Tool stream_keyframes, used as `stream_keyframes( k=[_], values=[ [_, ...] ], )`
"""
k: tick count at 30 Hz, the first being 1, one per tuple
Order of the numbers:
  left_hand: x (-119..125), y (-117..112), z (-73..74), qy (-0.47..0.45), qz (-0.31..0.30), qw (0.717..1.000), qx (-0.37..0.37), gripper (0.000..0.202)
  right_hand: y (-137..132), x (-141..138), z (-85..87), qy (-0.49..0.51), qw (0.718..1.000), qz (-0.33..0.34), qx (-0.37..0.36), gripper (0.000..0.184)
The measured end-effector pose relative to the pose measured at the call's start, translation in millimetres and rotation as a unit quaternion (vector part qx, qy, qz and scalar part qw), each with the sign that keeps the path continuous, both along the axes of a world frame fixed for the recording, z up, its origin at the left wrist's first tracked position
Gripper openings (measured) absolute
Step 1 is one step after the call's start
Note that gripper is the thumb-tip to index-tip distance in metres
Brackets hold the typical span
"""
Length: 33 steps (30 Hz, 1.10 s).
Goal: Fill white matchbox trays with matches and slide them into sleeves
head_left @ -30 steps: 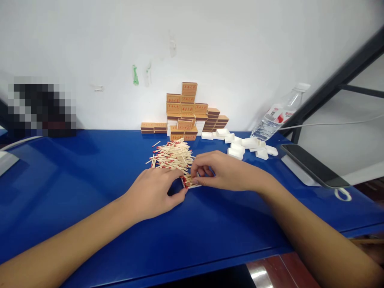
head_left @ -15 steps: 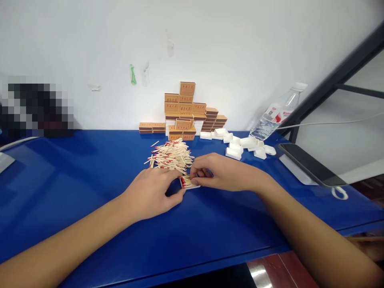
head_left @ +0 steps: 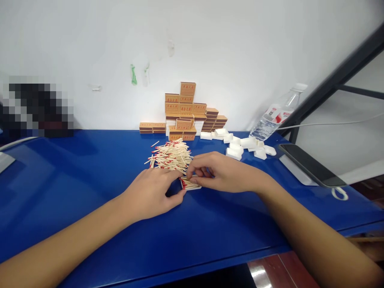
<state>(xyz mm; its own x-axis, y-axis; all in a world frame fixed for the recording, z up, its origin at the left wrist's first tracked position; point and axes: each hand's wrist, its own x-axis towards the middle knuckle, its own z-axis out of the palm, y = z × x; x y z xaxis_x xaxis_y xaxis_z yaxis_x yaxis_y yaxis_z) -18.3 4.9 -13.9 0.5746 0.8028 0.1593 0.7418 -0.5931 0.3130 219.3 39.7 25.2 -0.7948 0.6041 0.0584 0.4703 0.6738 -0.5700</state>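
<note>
Pinching a little white tray at its left end, the left hand has its thumb on the near corner and its fingers by the far one, so its grip is open just as wide as the tray, maybe to stop it from sliding. The tray sits flat on the blue tabletop, between the two hands and just in front of a big pile of matches. Matches lie side by side in it, with red tips at the left end. The right hand bends over the other end, with its thumb and fingers close together; I cannot tell if that grip has hold of a match or only touches some. The pile is very near, which seems handy for reaching. At the back, a stack of matchboxes stands by the wall, perhaps to be out of the way. Red Chinese writing on the boxes looks like 安全火柴, which means safety matches, but it is small. More white trays lie in a messy bunch to the right. The bottle has a red and white label, but its words are too tiny to read.
</note>
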Motion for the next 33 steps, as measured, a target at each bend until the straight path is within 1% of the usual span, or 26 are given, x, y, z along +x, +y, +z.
stream_keyframes(
  k=[3, 5, 11, 17, 23, 28, 33],
  values=[
    [-1, 0, 0.1, -0.006, -0.007, 1.0, 0.0, 0.018, -6, -4, 3.1, 0.019, 0.999, 0.042, -0.026, 0.023],
    [-1, 0, 0.5, -0.008, -0.007, 1.0, -0.003, 0.016, -8, -5, 3.9, 0.014, 0.998, 0.052, -0.026, 0.027],
    [1, 0, 2.0, 0.002, -0.011, 1.0, -0.002, 0.018, -4, -2, 3.1, 0.019, 1.0, 0.018, 0.0, 0.019],
    [1, 0, 1.5, 0.005, -0.012, 1.0, -0.003, 0.021, -4, 0, 2.9, -0.007, 1.0, 0.021, -0.019, 0.014],
    [1, 0, 1.0, 0.009, -0.008, 1.0, -0.007, 0.027, 0, 2, 1.8, -0.012, 0.999, -0.02, 0.033, 0.01],
    [1, 0, 1.5, 0.011, -0.005, 1.0, -0.011, 0.026, 2, -2, -3.6, -0.031, 0.998, -0.034, 0.05, 0.005],
    [1, 0, 1.0, 0.012, -0.008, 1.0, -0.006, 0.026, 0, -7, -7.1, -0.046, 0.996, -0.029, 0.067, 0.011]
  ],
)
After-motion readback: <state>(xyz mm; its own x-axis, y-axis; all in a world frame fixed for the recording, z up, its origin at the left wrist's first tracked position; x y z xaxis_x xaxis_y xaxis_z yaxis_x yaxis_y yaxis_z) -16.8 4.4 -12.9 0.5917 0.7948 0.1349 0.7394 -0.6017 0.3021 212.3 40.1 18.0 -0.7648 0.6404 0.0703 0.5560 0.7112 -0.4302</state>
